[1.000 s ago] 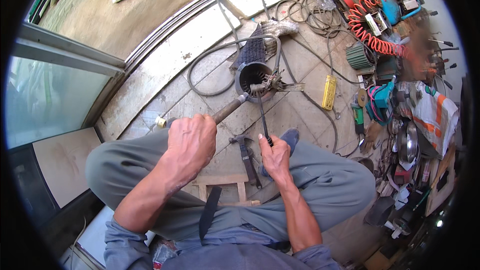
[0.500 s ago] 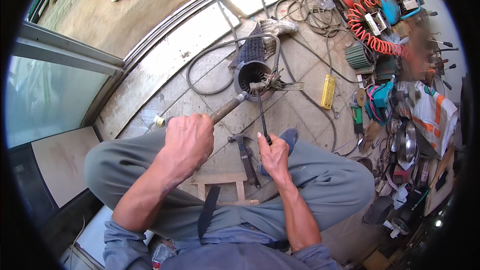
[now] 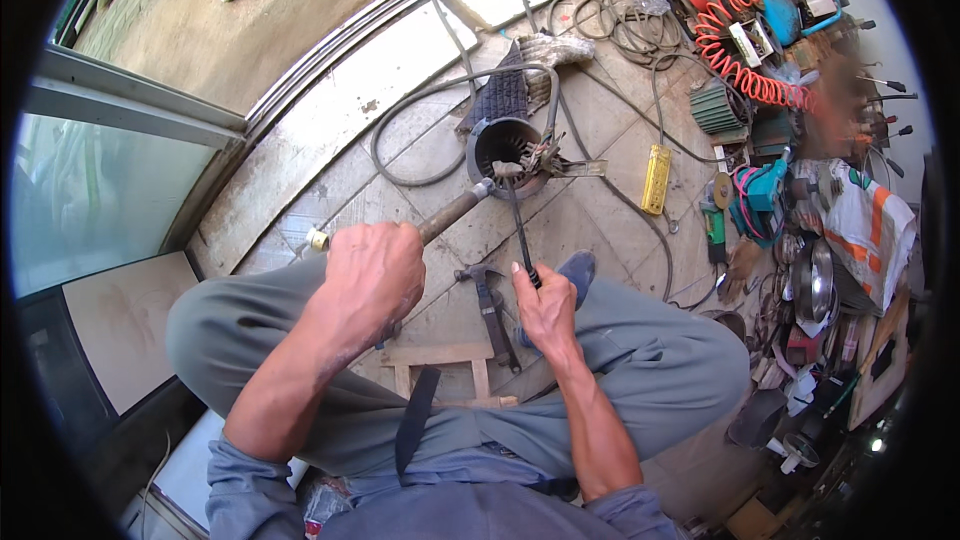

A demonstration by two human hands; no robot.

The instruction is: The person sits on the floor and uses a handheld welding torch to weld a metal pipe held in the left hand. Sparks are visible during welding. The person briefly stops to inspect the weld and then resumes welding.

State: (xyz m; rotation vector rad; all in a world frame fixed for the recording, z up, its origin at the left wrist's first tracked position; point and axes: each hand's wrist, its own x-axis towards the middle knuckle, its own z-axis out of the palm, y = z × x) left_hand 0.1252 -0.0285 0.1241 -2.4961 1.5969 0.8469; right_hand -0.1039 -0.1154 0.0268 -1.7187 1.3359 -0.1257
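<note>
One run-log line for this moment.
left grip: closed on brown shaft | right grip: closed on thin dark rod | both far ends: at hollow grey cylinder | claw hammer: on floor

Free tiles (image 3: 595, 230) right of cylinder (image 3: 479, 154) — cable (image 3: 669, 262), yellow power strip (image 3: 656, 180) beyond.

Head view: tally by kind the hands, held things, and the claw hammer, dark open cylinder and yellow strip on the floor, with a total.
Hands: 2 (left hand, right hand)
Held things: 2 (brown-handled tool, dark rod)
Claw hammer: 1
Dark open cylinder: 1
Yellow strip: 1
Total: 7
</note>
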